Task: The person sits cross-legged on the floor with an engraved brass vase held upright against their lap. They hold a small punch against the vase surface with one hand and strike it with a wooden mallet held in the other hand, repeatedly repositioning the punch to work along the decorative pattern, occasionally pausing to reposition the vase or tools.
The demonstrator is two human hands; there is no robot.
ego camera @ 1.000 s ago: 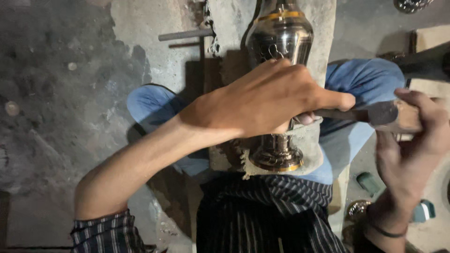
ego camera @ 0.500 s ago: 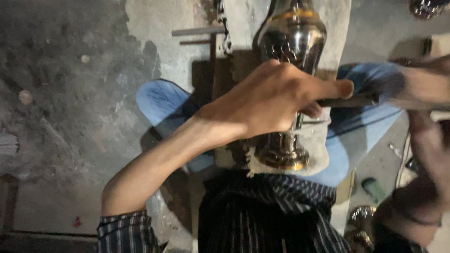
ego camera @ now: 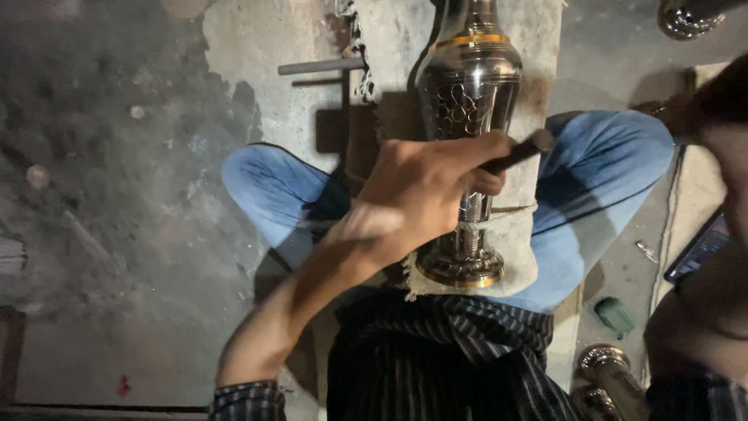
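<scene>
Left hand [ego camera: 428,191] lies across the vase [ego camera: 467,156] at its narrow stem, fingers curled tight round a dark tool [ego camera: 516,153] — thin rod, its end poking out past the knuckles toward the right knee. Fist closed on the tool, side of the hand touching the vase. Forearm runs down-left to a striped cuff at the bottom edge.

Vase is silver metal with a gold band near the neck and a gold rim on the foot [ego camera: 460,269], engraved pattern on the belly. It lies lengthwise over the person's lap, foot toward the body, neck pointing away and cut off at the top edge. A pale cloth [ego camera: 510,249] sits under the foot and stem, spread over the right thigh.

Right hand [ego camera: 721,125] is a blurred shape at the right edge — cannot tell if its fingers are open or what they hold.

Person sits cross-legged in blue jeans [ego camera: 600,179] and a dark striped shirt [ego camera: 436,359]. A metal bar [ego camera: 319,67] lies on the concrete slab beyond the knees. More shiny metal pieces [ego camera: 608,378] stand at bottom right, a small green thing [ego camera: 615,316] on the floor just above them, another rounded metal piece [ego camera: 686,17] at top right
</scene>
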